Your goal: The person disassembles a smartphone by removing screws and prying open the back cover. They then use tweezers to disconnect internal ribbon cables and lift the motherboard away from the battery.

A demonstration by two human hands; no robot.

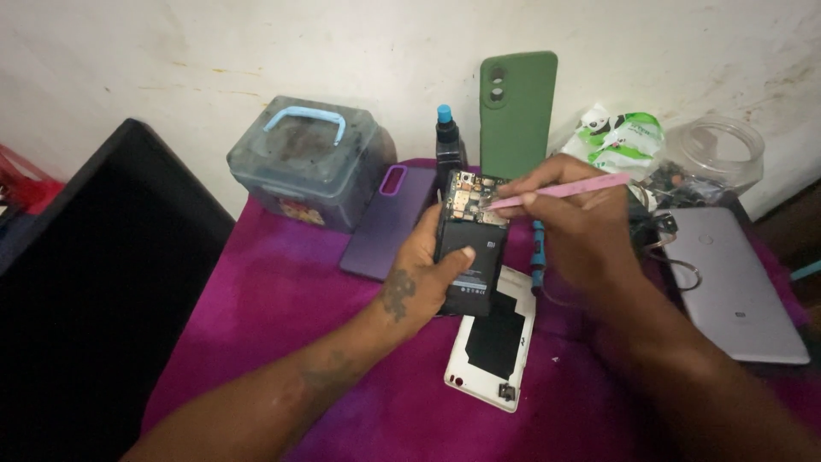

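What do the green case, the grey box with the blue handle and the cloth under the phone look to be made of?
Green case: probably soft silicone or rubber, matte with rounded edges. Grey box: translucent plastic, dull and scuffed, contents faintly visible. Cloth: magenta fabric, seemingly napped like velvet, with uneven sheen.

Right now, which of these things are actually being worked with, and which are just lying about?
In use: opened black phone in left hand; pink tweezers in right hand.
Lying about: white back cover, purple case, green case, grey lidded box, silver phone.
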